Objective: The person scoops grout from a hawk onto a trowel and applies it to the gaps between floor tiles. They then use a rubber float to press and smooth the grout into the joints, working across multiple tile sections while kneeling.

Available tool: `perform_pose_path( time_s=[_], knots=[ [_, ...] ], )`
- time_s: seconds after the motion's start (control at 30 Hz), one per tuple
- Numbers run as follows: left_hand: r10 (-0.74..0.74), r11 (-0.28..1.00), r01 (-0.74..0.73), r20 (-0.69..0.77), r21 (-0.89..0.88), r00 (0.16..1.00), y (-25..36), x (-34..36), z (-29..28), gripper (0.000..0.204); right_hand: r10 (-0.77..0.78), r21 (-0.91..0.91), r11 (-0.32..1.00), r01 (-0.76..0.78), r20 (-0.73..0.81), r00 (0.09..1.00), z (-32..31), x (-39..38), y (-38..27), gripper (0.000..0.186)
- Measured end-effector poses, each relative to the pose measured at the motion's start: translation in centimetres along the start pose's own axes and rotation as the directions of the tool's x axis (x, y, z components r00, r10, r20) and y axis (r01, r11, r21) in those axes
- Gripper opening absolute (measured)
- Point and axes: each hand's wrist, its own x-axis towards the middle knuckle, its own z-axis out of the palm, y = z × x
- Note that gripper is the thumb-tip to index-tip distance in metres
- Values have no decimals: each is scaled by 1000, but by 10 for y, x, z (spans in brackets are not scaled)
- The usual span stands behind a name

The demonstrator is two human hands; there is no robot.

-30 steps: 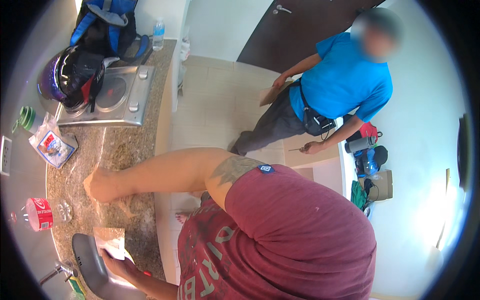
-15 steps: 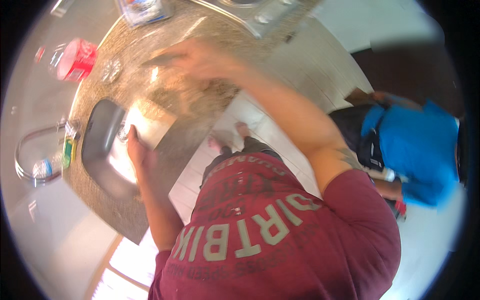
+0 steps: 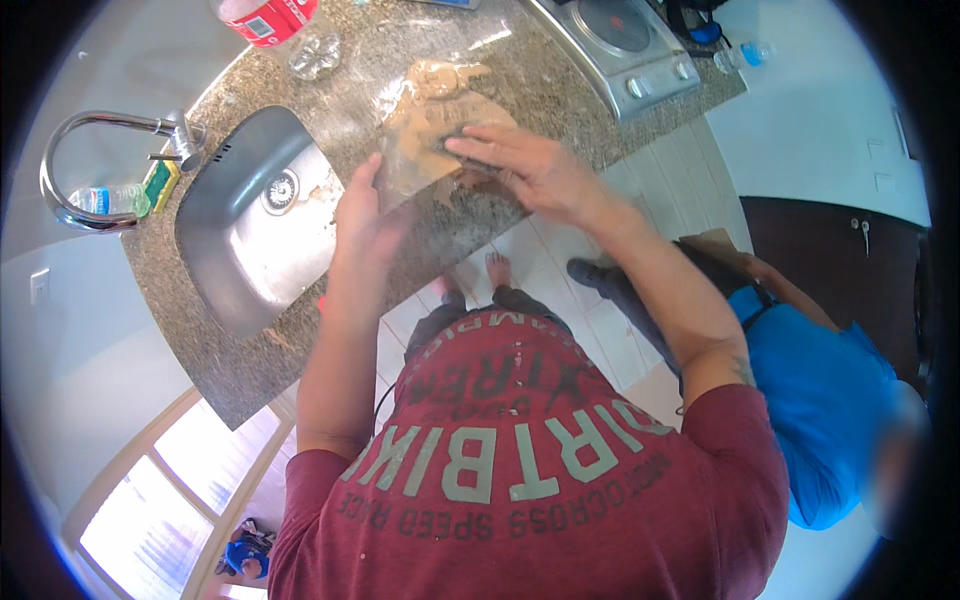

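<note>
My left hand (image 3: pixel 358 215), partly blurred, grips the left edge of a flat tan piece (image 3: pixel 425 150) held over the counter's front part. My right hand (image 3: pixel 540 175) reaches across that piece, its fingers close together over a small dark object (image 3: pixel 458 145) that I cannot make out. A patch of wet-looking tan material (image 3: pixel 440 78) lies on the speckled stone counter (image 3: pixel 250 370) just beyond. To the left of my left hand is the steel sink (image 3: pixel 240 250).
A tap (image 3: pixel 180 135), green-yellow sponge (image 3: pixel 160 185), small bottle (image 3: pixel 105 200) and large red-labelled bottle (image 3: pixel 265 20) line the back. A steel hob (image 3: pixel 630 70) is at upper right. A co-worker in blue (image 3: pixel 810 400) stands close on my right; another person (image 3: pixel 245 555) is at lower left.
My view has swung toward the sink. My left hand has moved from over the sink to the right with the piece, and my right hand has come onto that piece.
</note>
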Motion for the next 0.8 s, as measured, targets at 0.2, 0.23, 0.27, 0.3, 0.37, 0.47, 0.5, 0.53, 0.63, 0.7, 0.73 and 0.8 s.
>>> perform_pose_path(
  time_s=[0.2,0.23,0.27,0.3,0.37,0.47,0.5,0.53,0.63,0.7,0.73,0.8],
  knots=[
    [152,980,-150,-7,128,988,11,10,1,29,-72,-381,922,70,9,997,-18,-11,33,55],
    [184,972,-185,19,141,983,10,13,2,32,27,-436,900,-9,36,999,-20,-11,33,54],
    [258,952,-271,101,144,961,9,16,2,34,6,-433,901,-30,-57,998,-23,-12,30,52],
    [253,950,-256,39,181,967,6,19,2,35,-51,-418,909,0,-111,992,-24,-12,24,51],
    [308,922,-306,29,236,951,0,25,1,38,-48,-411,911,-32,-183,982,-25,-15,10,50],
    [267,920,-277,71,278,961,-8,27,-2,38,-133,-421,896,144,57,990,-17,-18,-11,55],
    [275,912,-301,131,278,952,-11,25,-3,38,-75,-422,902,91,55,996,-13,-15,-16,54],
    [272,874,-306,142,376,952,-13,23,-3,36,-51,-411,909,73,63,997,-7,-12,-19,53],
    [445,-385,-402,549,831,708,-22,6,-2,42,-102,-387,917,101,18,995,6,10,-16,46],
    [474,466,-411,171,783,864,-33,-1,3,37,-26,-377,926,28,10,1000,5,24,-6,37],
    [499,424,-401,161,812,852,-38,-3,2,37,46,-383,923,-44,-3,999,-2,30,1,34],
    [504,483,-447,178,753,845,-46,-7,-5,38,289,-312,909,-277,-7,957,-15,39,16,32]
  ],
)
